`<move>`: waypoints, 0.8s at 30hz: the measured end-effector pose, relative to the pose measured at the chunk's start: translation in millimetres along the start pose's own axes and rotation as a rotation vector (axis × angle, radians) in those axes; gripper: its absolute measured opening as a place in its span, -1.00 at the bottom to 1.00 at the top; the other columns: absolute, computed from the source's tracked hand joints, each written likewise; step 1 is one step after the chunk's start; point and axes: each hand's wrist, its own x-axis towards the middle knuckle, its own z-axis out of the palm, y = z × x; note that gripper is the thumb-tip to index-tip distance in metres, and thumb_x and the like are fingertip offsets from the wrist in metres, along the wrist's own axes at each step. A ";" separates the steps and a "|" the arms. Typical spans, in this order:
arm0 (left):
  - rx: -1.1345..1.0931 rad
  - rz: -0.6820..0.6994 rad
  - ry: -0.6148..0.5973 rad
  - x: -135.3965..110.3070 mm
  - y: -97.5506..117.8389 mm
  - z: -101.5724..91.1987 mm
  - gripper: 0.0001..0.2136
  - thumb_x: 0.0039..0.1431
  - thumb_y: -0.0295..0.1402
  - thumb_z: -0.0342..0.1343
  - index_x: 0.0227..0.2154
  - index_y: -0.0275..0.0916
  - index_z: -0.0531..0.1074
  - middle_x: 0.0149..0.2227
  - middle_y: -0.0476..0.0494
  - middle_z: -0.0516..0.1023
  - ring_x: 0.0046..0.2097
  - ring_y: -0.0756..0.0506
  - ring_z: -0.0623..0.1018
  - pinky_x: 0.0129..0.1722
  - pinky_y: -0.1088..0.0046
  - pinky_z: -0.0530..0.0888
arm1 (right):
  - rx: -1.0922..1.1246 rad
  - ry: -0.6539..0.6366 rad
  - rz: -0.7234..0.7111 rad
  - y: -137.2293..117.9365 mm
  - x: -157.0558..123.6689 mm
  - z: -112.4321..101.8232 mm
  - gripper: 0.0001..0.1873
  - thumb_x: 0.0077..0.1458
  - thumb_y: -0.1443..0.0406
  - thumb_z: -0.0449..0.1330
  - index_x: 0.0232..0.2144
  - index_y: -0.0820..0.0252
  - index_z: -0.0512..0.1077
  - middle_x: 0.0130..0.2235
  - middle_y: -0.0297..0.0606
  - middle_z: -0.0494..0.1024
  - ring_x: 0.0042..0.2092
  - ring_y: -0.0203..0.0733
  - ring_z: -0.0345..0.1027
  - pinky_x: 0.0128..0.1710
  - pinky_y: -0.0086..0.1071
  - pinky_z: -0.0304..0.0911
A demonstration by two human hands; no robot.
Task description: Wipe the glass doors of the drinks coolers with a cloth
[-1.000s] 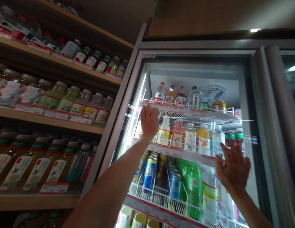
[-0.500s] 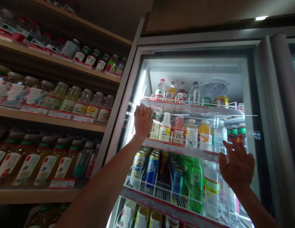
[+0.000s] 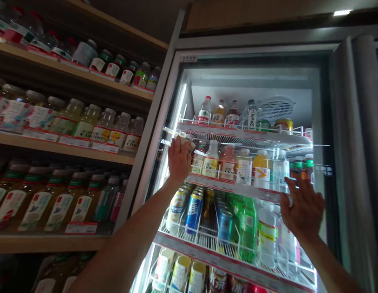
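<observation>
My left hand (image 3: 179, 159) lies against the glass door (image 3: 237, 77) of a lit drinks fridge, near its left edge. Under its fingers a pale crumpled cloth (image 3: 187, 141) shows, pressed to the glass and partly hidden by the hand. Lower down on the right, my right hand (image 3: 303, 205) has its fingers spread at the glass, with nothing in it. Behind the door, the shelf between the hands carries juice bottles, among them a white-capped bottle (image 3: 211, 160) and an orange bottle (image 3: 261, 167).
Wooden shelves (image 3: 122, 156) full of bottles stand left of the fridge. Inside it, cans (image 3: 193, 211) and green bottles (image 3: 248, 228) fill a lower rack (image 3: 207, 254). A grey vertical frame or handle (image 3: 350, 154) runs down the right side.
My left hand has slid slightly down the glass with the cloth. The right hand stays nearly in place, and the whole view has shifted a little.
</observation>
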 end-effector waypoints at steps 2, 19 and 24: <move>0.000 -0.031 0.012 -6.4 1.3 -1.1 -0.64 0.19 -0.43 -0.06 0.06 -0.22 0.27 0.28 -0.23 0.05 0.32 -0.23 -0.04 0.22 0.07 0.17 | 0.001 -0.002 0.003 0.0 0.0 -0.4 -0.49 0.18 0.19 -0.10 0.14 0.21 0.22 0.22 -0.04 0.20 0.25 0.07 0.01 0.17 0.01 -0.08; -0.044 0.088 -0.120 -33.2 25.2 -6.6 -0.62 0.17 -0.44 -0.05 0.07 -0.22 0.28 0.28 -0.25 0.06 0.32 -0.26 -0.05 0.24 0.04 0.12 | 0.024 0.021 -0.016 1.6 -0.2 1.7 -0.48 0.18 0.20 -0.10 0.16 0.21 0.20 0.22 -0.06 0.19 0.25 0.08 0.02 0.15 0.05 -0.09; -0.181 0.662 -0.306 -61.4 77.3 -5.2 -0.63 0.15 -0.33 0.01 0.05 -0.09 0.28 0.28 -0.07 0.08 0.33 -0.18 -0.07 0.26 0.16 0.09 | 0.008 0.030 -0.038 3.5 0.2 1.2 -0.49 0.18 0.20 -0.09 0.14 0.26 0.23 0.22 -0.02 0.19 0.23 0.10 0.04 0.14 0.02 -0.06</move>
